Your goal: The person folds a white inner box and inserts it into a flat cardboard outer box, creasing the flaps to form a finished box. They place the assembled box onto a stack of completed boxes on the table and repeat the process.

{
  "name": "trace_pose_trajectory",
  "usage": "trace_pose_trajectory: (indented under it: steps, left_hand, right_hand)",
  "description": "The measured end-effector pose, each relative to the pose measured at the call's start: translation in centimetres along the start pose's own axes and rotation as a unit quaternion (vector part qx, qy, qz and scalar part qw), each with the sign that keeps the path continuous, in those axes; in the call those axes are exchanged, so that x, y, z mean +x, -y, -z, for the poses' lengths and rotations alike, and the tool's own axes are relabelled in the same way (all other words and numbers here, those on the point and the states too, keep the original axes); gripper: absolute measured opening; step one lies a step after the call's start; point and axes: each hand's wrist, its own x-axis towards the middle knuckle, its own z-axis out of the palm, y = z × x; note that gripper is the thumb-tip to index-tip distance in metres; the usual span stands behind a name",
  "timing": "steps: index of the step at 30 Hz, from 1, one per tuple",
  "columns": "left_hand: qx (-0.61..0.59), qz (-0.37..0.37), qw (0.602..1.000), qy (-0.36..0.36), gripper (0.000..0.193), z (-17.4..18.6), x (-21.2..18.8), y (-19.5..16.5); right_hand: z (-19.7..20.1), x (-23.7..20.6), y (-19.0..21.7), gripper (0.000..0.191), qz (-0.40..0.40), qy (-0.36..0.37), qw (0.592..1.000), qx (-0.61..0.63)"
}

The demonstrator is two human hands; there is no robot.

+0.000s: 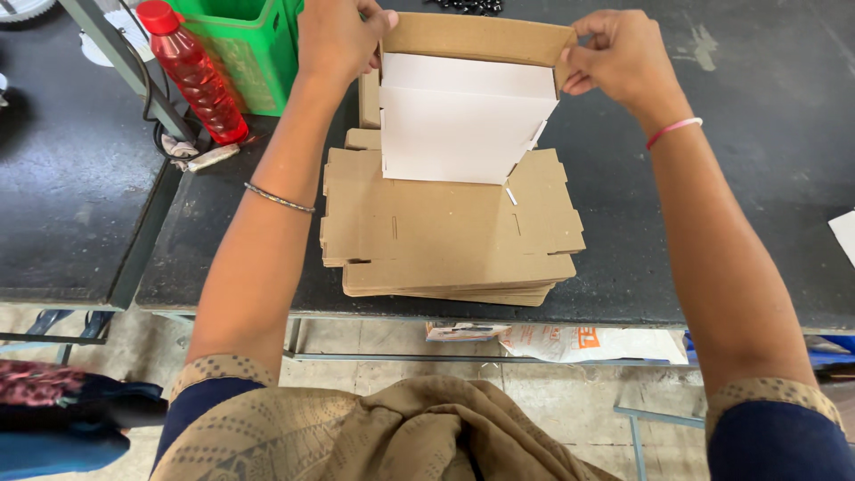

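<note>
A partly folded cardboard box (pixel 468 120), white outside and brown inside, stands tilted over a stack of flat brown box blanks (pixel 445 240) on the dark table (pixel 677 205). My left hand (pixel 338 40) grips the box's upper left corner. My right hand (pixel 614 53) pinches its upper right corner, fingers curled on the brown flap. A thin bracelet circles my left forearm and a pink band my right wrist.
A red plastic bottle (pixel 191 71) stands at the upper left beside a green crate (pixel 249 49). A second dark table (pixel 62 178) lies to the left. A printed bag (pixel 570 340) lies under the table edge. White paper (pixel 844 233) shows at the right.
</note>
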Motion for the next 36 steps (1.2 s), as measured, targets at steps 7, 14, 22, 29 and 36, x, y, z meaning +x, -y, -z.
trace_pose_trajectory:
  steps: [7, 14, 22, 29, 36]
  left_hand:
    - [0.023, -0.024, 0.999, -0.007, 0.02, 0.0, -0.4, -0.6]
    - [0.018, -0.017, 1.0, -0.012, 0.022, -0.3, -0.2, -0.3]
    - [0.008, -0.1, 0.993, -0.056, 0.016, -0.4, -1.4, -0.1]
    - [0.003, -0.201, 0.975, -0.094, 0.02, -0.1, -6.8, 0.7]
    - [0.043, -0.291, 0.949, -0.117, 0.033, 0.1, -9.9, 0.8]
  right_hand:
    - [-0.7, -0.6, -0.9, 0.023, 0.044, -0.028, 0.998, -0.033]
    - [-0.7, -0.6, -0.2, 0.026, 0.013, -0.027, 0.999, -0.02]
    - [-1.3, -1.4, -1.1, 0.029, 0.035, -0.037, 0.999, -0.018]
    - [-4.0, -4.9, -1.8, 0.028, 0.15, -0.145, 0.97, -0.126]
    - [-5.2, -7.9, -1.5, 0.029, 0.212, -0.197, 0.937, -0.197]
